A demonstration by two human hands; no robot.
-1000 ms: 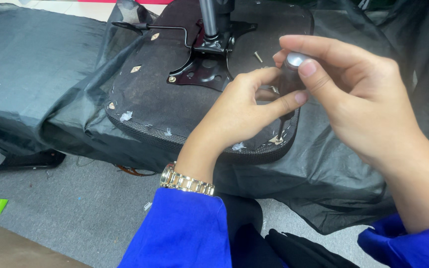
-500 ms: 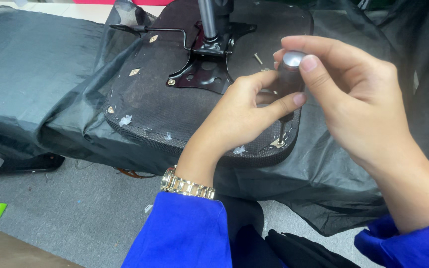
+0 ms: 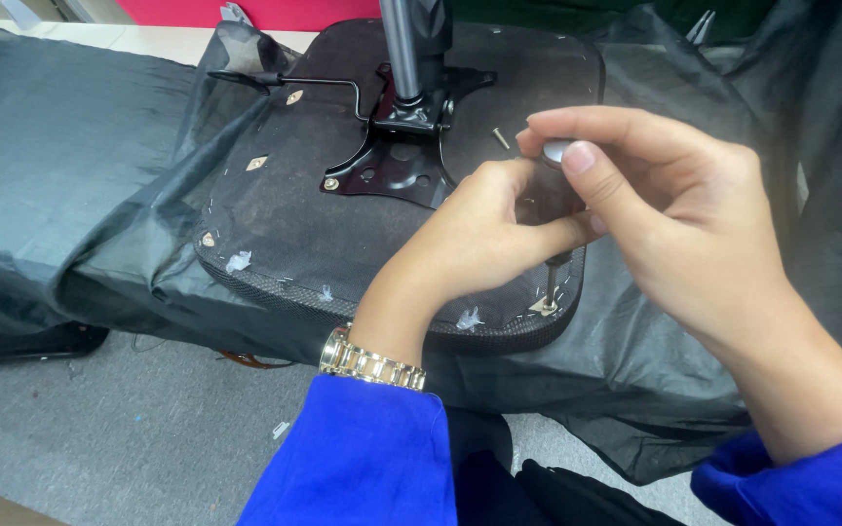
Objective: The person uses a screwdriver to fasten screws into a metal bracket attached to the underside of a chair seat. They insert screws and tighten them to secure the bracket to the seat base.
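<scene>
While I watch from the head view, my right hand (image 3: 694, 234) pinches the screwdriver (image 3: 555, 195) by its silver cap, upright over the near right corner of the upturned seat base (image 3: 304, 224). My left hand (image 3: 479, 244) wraps closed around its handle. 1 loose screw (image 3: 501, 138) lies near the black bracket (image 3: 397, 161).

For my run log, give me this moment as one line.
left hand: steadies screwdriver shaft | right hand: grips its top | tip: at screw on chair seat edge | loose screw: near metal plate
</scene>
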